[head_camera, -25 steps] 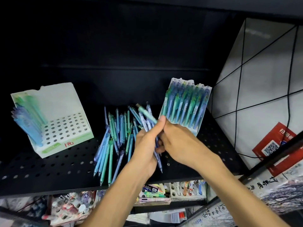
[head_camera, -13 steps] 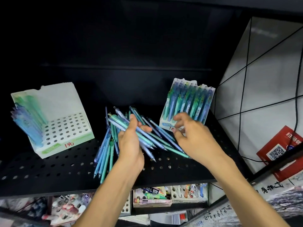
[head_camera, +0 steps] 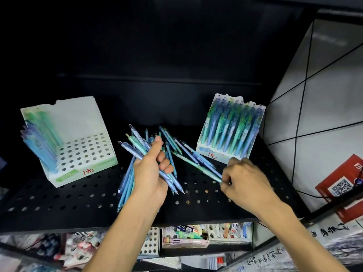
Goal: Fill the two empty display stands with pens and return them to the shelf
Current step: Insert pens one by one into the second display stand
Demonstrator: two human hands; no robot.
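On the black perforated shelf (head_camera: 59, 195), seen from the head camera:

Left hand (head_camera: 152, 173): a bundle of pens (head_camera: 141, 149) is gripped in the curled fingers and thumb, held above the shelf, with the clicker ends fanned up to the left and the tips pointing down to the right.

Right hand (head_camera: 248, 180): the tips of a few pens (head_camera: 198, 163) are pinched between thumb and curled fingers; their barrels slant up and to the left, toward the bundle. Whether they rest on the shelf or are lifted cannot be told.

Loose pens (head_camera: 126, 183): a small heap of blue and green pens is left lying on the shelf under and behind the left hand.

Left stand (head_camera: 86, 146): a white cardboard stand marked in red on its front is placed at the left of the shelf; only its leftmost holes are filled with pens, which lean left, and the other holes are open.

Right stand (head_camera: 231, 130): a second stand, filled with rows of blue and green pens, is placed at the right of the shelf just beyond the right hand, tilted back.

Right wall (head_camera: 324, 95): grey panels crossed by black lines are seen, with a red QR-code sign (head_camera: 341, 183) low down.

Lower shelf (head_camera: 186, 235): other stationery boxes are seen under the black shelf.
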